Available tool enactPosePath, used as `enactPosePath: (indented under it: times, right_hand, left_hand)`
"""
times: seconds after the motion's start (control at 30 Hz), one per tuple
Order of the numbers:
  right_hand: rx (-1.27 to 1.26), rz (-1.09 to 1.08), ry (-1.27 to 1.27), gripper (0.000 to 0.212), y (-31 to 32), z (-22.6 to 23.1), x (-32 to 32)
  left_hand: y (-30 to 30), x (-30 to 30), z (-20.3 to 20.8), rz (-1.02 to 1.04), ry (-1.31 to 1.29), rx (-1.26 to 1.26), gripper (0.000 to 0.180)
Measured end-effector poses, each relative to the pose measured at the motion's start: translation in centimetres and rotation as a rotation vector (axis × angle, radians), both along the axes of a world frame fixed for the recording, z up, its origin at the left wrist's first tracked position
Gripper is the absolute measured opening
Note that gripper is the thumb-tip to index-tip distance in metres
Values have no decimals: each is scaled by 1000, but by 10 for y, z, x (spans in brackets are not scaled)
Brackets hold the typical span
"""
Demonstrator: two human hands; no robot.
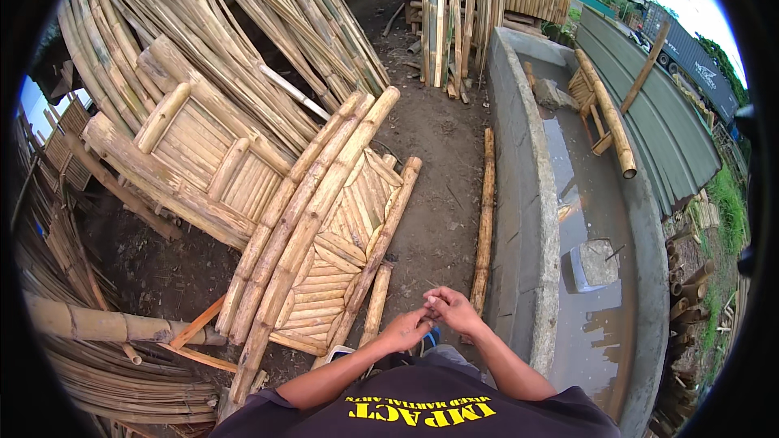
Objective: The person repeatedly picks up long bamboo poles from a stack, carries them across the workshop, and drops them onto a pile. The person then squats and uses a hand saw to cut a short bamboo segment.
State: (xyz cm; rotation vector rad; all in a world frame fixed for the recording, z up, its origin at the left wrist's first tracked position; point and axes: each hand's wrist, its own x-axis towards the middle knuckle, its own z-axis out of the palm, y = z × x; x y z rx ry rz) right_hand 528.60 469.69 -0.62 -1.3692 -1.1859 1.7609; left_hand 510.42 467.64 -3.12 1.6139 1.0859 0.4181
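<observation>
My left hand (405,330) and my right hand (454,311) meet low in front of my torso, their fingers curled and touching. Whatever they may hold between them is too small to make out. Nearest to my left hand is a bamboo furniture piece (324,298), with slats set at angles inside a pole frame. Several thick bamboo poles (286,274) run along its left side. Behind it stands another bamboo piece, a slatted panel (195,139) framed by thick poles. To the right of my right hand, a single bamboo pole (484,219) lies on the dirt ground.
On the right runs a concrete trough (519,195) holding murky water, with a block (599,263) standing in it. A bamboo frame (608,118) leans into its far end. Long bamboo strips (235,40) lean at far left; more bundles (138,381) lie near left. A corrugated sheet (649,105) borders the trough.
</observation>
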Motion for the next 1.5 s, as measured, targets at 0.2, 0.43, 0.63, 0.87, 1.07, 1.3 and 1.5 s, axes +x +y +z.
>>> enactPosePath:
  times: [0.2,0.43,0.63,0.87,1.07,1.3,1.5]
  right_hand:
    - [88,188,40,24,270,40,34]
    - [-2,239,68,23,570,37,44]
    - [43,209,120,25,799,90,69]
    - [6,345,205,24,1091,82,80]
    - [66,639,120,23,1320,120,63]
    - [93,896,123,25,1491,127,10]
    - [93,885,104,24,1616,103,-51]
  left_hand:
    - [236,32,7,294,-264,-142,30]
    - [541,56,-4,518,-312,-171,30]
    - [768,81,79,446,-86,76,25]
    - [1036,102,89,581,74,147,24]
    - [1216,133,119,864,38,275,31]
    - [1368,109,100,1104,-243,106,35]
    - [1499,53,67,1152,-159,168,30]
